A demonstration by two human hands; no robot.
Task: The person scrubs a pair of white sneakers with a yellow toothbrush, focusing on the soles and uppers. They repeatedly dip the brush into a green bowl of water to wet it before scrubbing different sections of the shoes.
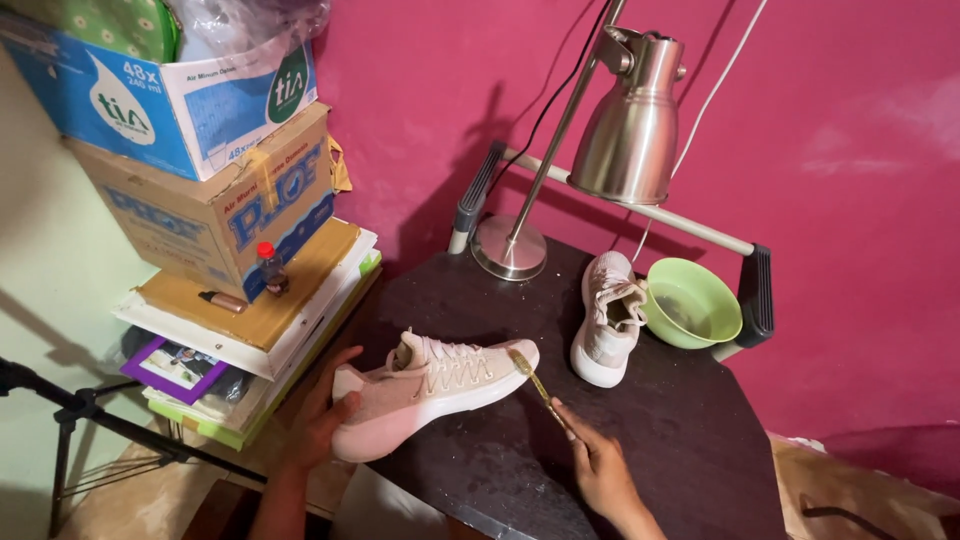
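Observation:
A pale pink sneaker (430,392) with white laces lies tilted on its side at the near left edge of a dark table (660,430). My left hand (322,415) grips its heel from the left. My right hand (590,462) holds a thin yellowish toothbrush (535,380), and the brush head touches the toe of the shoe. The second pink sneaker (608,318) stands upright farther back on the table, toe toward me.
A green bowl (692,302) sits beside the second shoe. A metal desk lamp (630,120) stands on its round base (510,248) at the back. Stacked cardboard boxes (215,195), books and a small bottle (270,268) rise at left. A tripod (80,415) stands lower left.

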